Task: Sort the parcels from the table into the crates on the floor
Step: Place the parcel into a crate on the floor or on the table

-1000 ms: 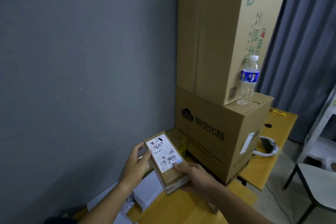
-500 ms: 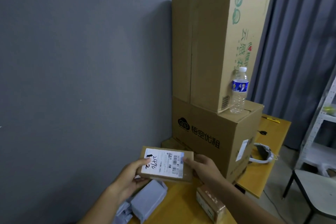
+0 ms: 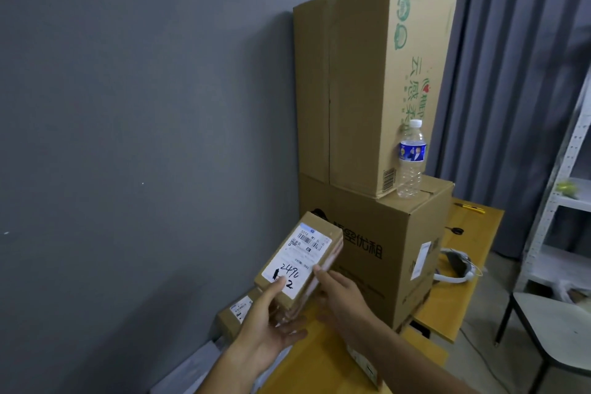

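Observation:
A small brown cardboard parcel [image 3: 299, 261] with a white shipping label, marked "2490 2" by hand, is held up above the yellow table [image 3: 323, 365]. My left hand [image 3: 271, 320] holds its near end from below, thumb on the label. My right hand [image 3: 340, 289] grips its right side. Another small brown parcel [image 3: 235, 315] lies on the table by the wall, and a grey poly-bag parcel [image 3: 192, 368] lies at the lower left. A further boxed parcel [image 3: 363, 363] is partly hidden under my right forearm. No crate is in view.
Two big cardboard boxes [image 3: 377, 233] are stacked against the grey wall, with a water bottle [image 3: 411, 158] on the lower one. A white headset [image 3: 455, 267], scissors and a yellow pen lie on the far table. A chair [image 3: 550, 326] and white shelving stand at right.
The parcel has been turned from lying crosswise to pointing away from me and raised. My left thumb now lies on the label. The view has shifted, showing more of the table.

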`<state>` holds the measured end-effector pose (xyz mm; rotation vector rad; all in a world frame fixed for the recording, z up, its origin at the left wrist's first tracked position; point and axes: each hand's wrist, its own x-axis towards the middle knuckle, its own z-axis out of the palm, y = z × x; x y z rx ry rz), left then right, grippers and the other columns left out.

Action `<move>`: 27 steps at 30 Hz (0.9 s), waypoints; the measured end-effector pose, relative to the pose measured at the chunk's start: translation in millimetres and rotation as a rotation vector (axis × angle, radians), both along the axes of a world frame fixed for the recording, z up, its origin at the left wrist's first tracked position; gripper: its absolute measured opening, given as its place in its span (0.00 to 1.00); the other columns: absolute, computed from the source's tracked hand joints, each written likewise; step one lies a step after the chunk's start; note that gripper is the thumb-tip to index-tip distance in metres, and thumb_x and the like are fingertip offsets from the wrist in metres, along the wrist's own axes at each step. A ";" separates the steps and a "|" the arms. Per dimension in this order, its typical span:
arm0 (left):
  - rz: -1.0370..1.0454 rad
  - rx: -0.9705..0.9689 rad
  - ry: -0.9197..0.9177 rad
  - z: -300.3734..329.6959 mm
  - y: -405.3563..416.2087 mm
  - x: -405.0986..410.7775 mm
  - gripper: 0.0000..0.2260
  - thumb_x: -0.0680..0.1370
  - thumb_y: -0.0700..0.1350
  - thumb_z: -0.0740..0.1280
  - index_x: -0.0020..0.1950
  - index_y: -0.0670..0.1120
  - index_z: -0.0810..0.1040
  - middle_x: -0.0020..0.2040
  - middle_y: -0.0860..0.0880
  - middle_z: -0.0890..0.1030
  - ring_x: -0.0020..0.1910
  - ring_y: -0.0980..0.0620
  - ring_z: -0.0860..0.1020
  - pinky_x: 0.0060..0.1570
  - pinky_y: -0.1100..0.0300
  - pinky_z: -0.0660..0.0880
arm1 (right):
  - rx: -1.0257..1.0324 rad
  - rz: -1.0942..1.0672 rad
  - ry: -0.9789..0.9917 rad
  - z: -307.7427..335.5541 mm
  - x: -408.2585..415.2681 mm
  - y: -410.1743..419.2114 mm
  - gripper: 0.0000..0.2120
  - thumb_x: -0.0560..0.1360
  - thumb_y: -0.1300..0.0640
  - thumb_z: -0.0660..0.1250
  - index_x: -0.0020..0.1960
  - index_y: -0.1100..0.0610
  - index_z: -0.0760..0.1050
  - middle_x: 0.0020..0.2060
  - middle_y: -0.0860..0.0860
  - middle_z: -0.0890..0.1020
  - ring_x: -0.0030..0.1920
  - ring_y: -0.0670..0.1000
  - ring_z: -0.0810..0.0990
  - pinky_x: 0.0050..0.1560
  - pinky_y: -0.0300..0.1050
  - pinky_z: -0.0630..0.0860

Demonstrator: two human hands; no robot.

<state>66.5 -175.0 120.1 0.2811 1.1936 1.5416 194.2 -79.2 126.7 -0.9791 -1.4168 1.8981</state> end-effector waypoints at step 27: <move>-0.109 0.295 0.385 29.0 -13.5 -46.5 0.15 0.78 0.44 0.69 0.65 0.44 0.80 0.57 0.42 0.85 0.57 0.44 0.83 0.57 0.50 0.80 | 0.219 0.075 -0.008 55.9 5.1 5.9 0.15 0.82 0.47 0.63 0.69 0.45 0.76 0.55 0.49 0.87 0.59 0.54 0.84 0.65 0.60 0.78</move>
